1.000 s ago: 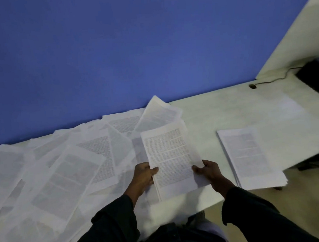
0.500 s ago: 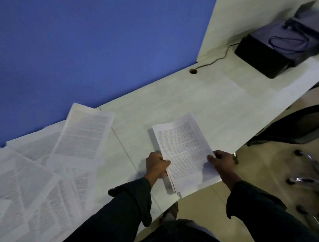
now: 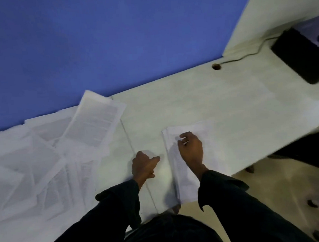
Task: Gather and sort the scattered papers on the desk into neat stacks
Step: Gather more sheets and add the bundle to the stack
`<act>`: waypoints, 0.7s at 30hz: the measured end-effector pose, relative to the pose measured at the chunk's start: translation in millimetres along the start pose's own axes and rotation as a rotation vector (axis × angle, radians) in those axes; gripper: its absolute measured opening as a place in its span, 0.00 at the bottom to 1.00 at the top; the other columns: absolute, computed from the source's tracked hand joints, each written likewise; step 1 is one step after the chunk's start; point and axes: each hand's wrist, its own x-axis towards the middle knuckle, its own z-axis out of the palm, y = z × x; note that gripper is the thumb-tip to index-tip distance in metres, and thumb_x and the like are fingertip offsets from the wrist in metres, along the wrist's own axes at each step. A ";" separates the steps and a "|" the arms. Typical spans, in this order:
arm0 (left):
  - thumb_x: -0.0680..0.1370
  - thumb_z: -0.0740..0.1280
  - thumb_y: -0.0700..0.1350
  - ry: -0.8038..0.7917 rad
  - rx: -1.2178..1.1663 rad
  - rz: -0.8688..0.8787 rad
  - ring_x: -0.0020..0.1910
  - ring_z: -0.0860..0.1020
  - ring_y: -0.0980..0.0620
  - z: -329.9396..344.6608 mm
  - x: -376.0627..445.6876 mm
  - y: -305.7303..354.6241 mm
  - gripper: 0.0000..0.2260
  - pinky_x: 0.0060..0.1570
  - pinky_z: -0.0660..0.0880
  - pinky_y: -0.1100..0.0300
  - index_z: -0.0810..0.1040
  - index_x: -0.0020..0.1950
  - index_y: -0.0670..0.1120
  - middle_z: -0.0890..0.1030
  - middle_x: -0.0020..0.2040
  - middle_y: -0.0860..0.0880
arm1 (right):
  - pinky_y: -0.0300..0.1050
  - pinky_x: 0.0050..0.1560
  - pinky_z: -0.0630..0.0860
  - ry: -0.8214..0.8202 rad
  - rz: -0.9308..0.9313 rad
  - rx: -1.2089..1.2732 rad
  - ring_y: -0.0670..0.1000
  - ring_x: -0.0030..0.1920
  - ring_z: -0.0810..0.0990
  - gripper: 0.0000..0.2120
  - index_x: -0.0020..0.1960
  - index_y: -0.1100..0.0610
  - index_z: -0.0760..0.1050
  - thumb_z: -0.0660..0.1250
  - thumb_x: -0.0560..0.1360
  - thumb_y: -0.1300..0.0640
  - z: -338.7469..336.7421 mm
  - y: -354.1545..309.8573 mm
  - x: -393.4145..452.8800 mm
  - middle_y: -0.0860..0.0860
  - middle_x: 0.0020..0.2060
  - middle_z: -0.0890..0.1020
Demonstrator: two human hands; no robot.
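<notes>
Stack of papers [image 3: 188,162] lies on the desk [image 3: 220,104] right of centre, long axis running from the near desk edge away toward the blue partition [image 3: 110,38], near end slightly overhanging the edge. Right hand [image 3: 190,149] rests on top of the stack near its far end, fingers curled down onto the top sheet; pinching or only pressing, cannot tell. Right forearm lies along the stack's length.

Left hand [image 3: 144,165] sits on bare desk just left of the stack, apart from it, thumb out toward the stack's left edge, fingers loosely bent, nothing held.

Scattered sheets [image 3: 43,162] cover the desk to the left, overlapping at mixed angles; the nearest one [image 3: 94,122] is tilted, far corner against the partition. These lie left of the left hand, so that hand is the nearer for the next pickup; the reach goes leftward, away from the stack.

Black box [image 3: 302,56] with cable at far right, well apart.
</notes>
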 end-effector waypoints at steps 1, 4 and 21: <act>0.63 0.78 0.56 0.040 -0.039 -0.013 0.35 0.83 0.46 -20.2 3.3 -5.3 0.29 0.24 0.79 0.56 0.73 0.56 0.43 0.81 0.49 0.44 | 0.45 0.43 0.78 -0.068 -0.011 0.021 0.51 0.44 0.82 0.08 0.54 0.52 0.79 0.69 0.76 0.59 20.7 -15.0 0.8 0.50 0.45 0.83; 0.66 0.77 0.48 0.198 -0.188 -0.047 0.33 0.83 0.45 -87.8 5.0 -29.1 0.21 0.27 0.82 0.51 0.73 0.52 0.41 0.81 0.46 0.43 | 0.51 0.53 0.82 -0.273 -0.071 0.035 0.53 0.48 0.83 0.11 0.57 0.55 0.79 0.70 0.75 0.61 85.1 -58.4 -3.8 0.51 0.49 0.84; 0.70 0.77 0.55 0.571 0.181 0.145 0.66 0.74 0.38 -329.1 87.9 -110.2 0.37 0.66 0.71 0.49 0.70 0.72 0.39 0.76 0.68 0.39 | 0.66 0.79 0.43 -0.544 -0.422 -0.764 0.62 0.82 0.39 0.65 0.83 0.54 0.35 0.63 0.65 0.20 280.9 -174.7 -26.3 0.61 0.82 0.40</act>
